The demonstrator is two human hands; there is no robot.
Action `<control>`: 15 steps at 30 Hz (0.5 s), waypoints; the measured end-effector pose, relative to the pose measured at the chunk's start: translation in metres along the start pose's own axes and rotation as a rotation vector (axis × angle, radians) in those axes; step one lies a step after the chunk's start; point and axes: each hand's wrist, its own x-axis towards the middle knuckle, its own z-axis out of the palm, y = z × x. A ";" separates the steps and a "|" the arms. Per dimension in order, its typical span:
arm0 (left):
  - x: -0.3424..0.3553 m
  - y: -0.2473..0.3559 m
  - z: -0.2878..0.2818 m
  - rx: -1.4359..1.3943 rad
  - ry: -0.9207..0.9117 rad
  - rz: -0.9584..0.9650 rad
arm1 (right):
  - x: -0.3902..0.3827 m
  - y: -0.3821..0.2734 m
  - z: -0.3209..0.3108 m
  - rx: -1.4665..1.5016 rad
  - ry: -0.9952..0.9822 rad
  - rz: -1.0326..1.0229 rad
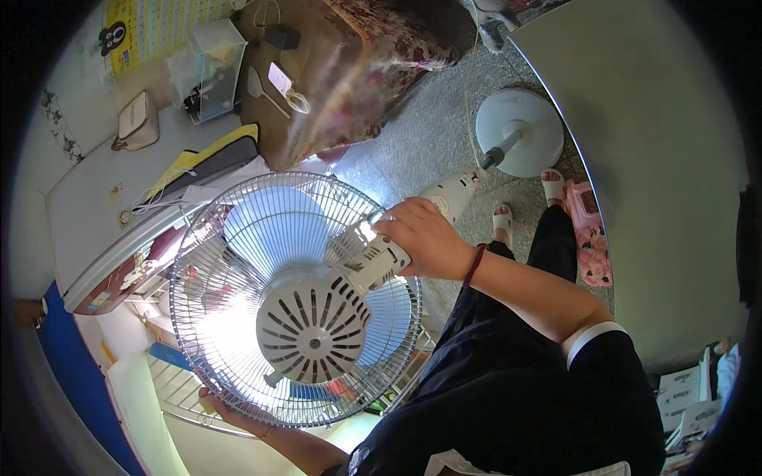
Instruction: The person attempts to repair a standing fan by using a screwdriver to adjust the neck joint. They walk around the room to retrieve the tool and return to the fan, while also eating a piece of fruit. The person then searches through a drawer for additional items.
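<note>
A pedestal fan (313,317) tilts across the middle, its round wire cage on the left and the vented motor housing facing me. My right hand (425,238) is wrapped round the white neck behind the motor. My left hand (230,408) holds the lower left rim of the cage, its fingers partly hidden by the wires. From the neck, a grey pole (502,147) runs to the round white base (520,131) on the floor. Pale blue blades (278,222) show through the wires.
A pink stool (594,246) with a flowered top stands beside my feet. A large greenish tabletop (659,198) fills the right. At the upper left, a brown table (317,47) bears a phone (280,80); a white surface (87,198) carries a pouch (138,123).
</note>
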 end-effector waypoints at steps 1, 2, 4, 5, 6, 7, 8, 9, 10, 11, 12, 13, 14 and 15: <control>-0.001 0.001 -0.006 -0.005 -0.040 0.002 | -0.001 0.001 -0.001 0.004 0.008 -0.001; -0.004 0.003 -0.010 0.008 -0.018 0.020 | -0.001 0.001 -0.002 0.008 0.017 -0.001; -0.002 0.013 -0.015 0.537 -0.153 0.519 | 0.000 0.000 -0.003 0.037 0.001 -0.007; -0.003 0.017 -0.014 0.801 -0.222 0.768 | 0.000 -0.001 -0.004 0.051 -0.006 -0.011; -0.003 0.025 -0.012 1.064 -0.155 0.872 | -0.001 -0.001 -0.005 0.044 -0.015 -0.004; -0.001 0.029 -0.014 0.922 -0.153 0.841 | -0.001 -0.001 -0.006 0.038 -0.020 0.001; 0.002 0.034 -0.017 0.780 -0.149 0.809 | -0.002 -0.001 -0.007 0.032 -0.024 0.006; 0.003 0.039 -0.019 0.639 -0.146 0.775 | -0.001 -0.002 -0.007 0.037 -0.016 -0.002; 0.000 0.044 -0.017 0.620 -0.131 0.757 | -0.001 -0.001 -0.008 0.037 -0.007 -0.007; -0.002 0.049 -0.015 0.633 -0.120 0.756 | 0.000 0.000 -0.009 0.036 0.002 -0.012; -0.005 0.052 -0.015 0.655 -0.113 0.757 | -0.001 0.000 -0.010 0.044 0.006 -0.009; -0.006 0.055 -0.013 0.672 -0.111 0.760 | 0.000 0.001 -0.010 0.053 0.010 -0.008; -0.009 0.059 -0.013 0.684 -0.107 0.764 | 0.000 0.001 -0.011 0.061 0.016 -0.006; -0.010 0.062 -0.012 0.689 -0.108 0.766 | 0.000 0.000 -0.012 0.047 0.015 -0.006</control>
